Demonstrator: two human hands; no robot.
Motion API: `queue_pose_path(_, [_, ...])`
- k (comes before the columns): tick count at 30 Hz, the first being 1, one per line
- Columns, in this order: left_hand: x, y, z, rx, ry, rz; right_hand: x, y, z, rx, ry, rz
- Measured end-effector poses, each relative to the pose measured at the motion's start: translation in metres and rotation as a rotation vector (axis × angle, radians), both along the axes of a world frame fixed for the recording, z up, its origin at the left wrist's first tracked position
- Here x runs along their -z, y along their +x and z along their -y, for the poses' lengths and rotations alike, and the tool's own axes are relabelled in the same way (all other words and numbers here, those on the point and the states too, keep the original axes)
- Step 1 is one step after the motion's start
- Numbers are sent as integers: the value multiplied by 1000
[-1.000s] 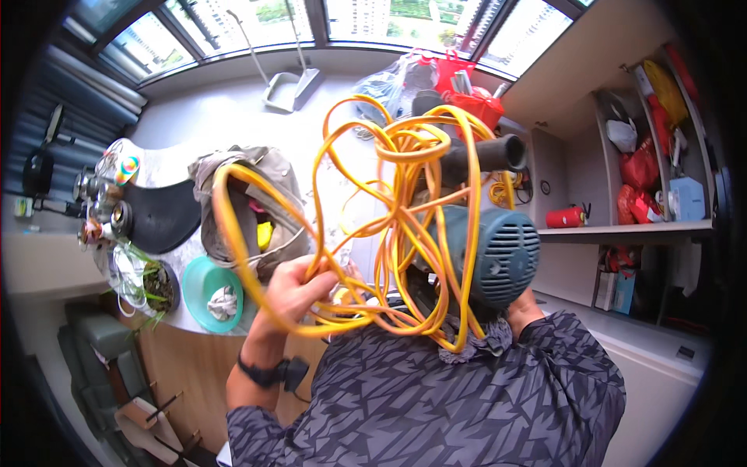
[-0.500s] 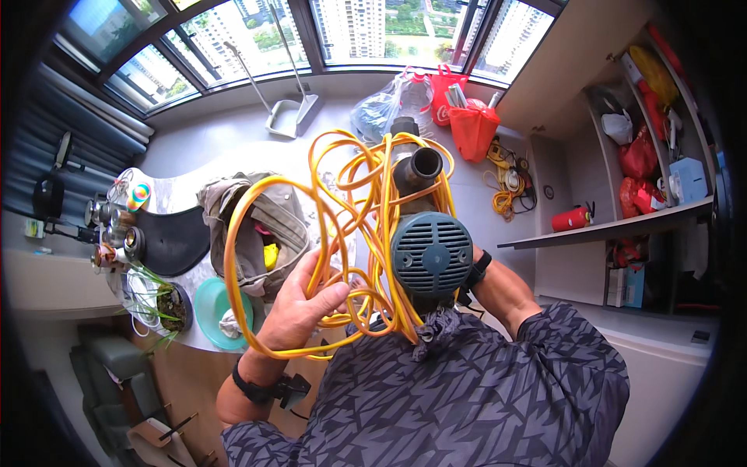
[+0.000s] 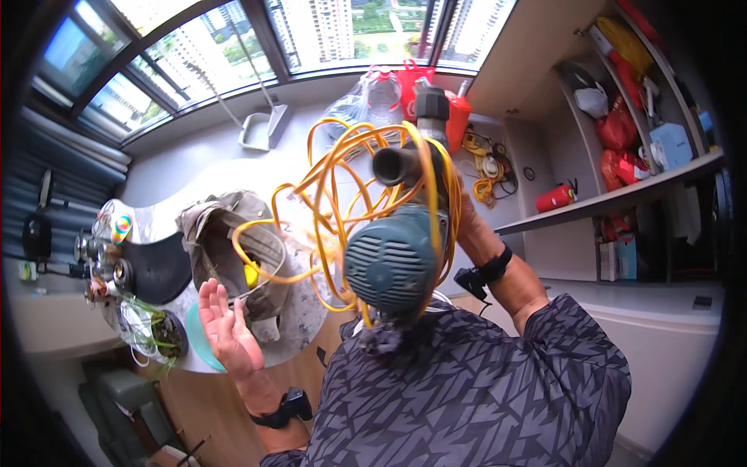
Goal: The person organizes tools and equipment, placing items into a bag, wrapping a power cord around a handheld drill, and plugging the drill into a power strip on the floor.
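A dark green water pump, with a round vented motor cover and a black pipe outlet, is held up in front of my chest. Loops of yellow-orange cord hang around it and spread to its left. My right hand supports the pump from its right side; the machine and cord hide most of its fingers. Away from the cord, my left hand is raised with the palm up and fingers apart, holding nothing. Just beyond it, a grey-beige canvas bag lies gaping on the table, something yellow inside.
The curved marble-look table carries a black mat, a potted plant and a teal basin. A dustpan and bags stand by the window. Right, a cupboard shelf holds a red extinguisher; tools lie on the floor.
My left hand has let go of the cord and moved left and down. The pump has tilted, its outlet swinging left, and my right hand has shifted up along its side.
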State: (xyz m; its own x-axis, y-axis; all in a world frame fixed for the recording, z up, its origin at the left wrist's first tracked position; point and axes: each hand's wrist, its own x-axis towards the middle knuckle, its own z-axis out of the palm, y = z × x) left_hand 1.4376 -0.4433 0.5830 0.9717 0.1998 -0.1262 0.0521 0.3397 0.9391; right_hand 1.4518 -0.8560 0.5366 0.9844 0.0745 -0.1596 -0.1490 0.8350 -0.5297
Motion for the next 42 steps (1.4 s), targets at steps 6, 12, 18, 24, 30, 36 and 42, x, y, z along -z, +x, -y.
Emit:
queue_pose_path(6, [-26, 5, 88, 751, 42, 16, -75, -11, 45, 100, -869, 39])
queue_pose_path(12, [30, 29, 197, 904, -22, -117, -121, -15, 32, 172, -1488, 121])
queue_pose_path(18, [72, 15, 233, 979, -294, -314, -134, -25, 25, 139, -1888, 1])
queue_pose_path(24, [108, 9, 238, 1023, -382, -410, -131, -24, 38, -272, -1688, -90])
queue_pose_path(30, [124, 6, 219, 1072, -274, -478, -96, -31, 59, -292, -1483, -154])
queue_pose_path(36, [157, 48, 167, 850, -222, -593, -92, -60, 51, -164, -1441, -213])
queue_pose_path(42, [200, 55, 154, 749, 890, 25, -112, -58, 47, -203, -1512, -182])
